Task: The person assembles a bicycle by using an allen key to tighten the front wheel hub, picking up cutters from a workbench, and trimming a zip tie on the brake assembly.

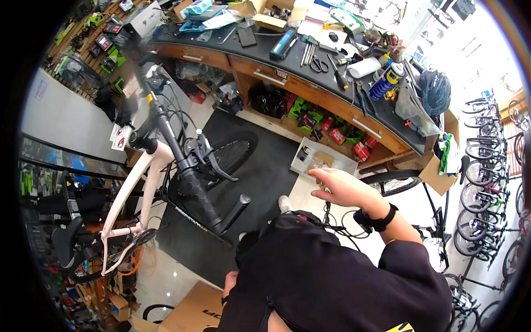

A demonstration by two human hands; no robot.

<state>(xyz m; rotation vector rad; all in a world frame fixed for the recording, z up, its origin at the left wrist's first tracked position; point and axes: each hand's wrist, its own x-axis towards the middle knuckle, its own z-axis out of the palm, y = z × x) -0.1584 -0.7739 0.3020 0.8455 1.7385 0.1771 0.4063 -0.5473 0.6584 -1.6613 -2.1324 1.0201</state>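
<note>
My right hand (344, 187), with a dark band at the wrist, reaches out in front of me. Its fingers are stretched and the thumb stands apart, with nothing visible between them. Just beyond the fingertips is a shallow white tray (347, 164) holding a few small items too unclear to name. Low by my side, my left hand (230, 281) shows only in part; its fingers are hidden behind my black clothing. A pale pink bicycle frame (125, 191) stands at the left, its black handlebar (176, 133) and grip (194, 185) pointing toward me. Neither hand touches it.
A dark workbench (260, 44) curves across the far side, bearing scissors (318, 65), a blue spray can (387, 81) and other tools. A black mat (265, 160) covers the floor. A bicycle wheel (394, 182) lies right, a cardboard box (191, 310) near left. Bicycles (480, 171) line the right.
</note>
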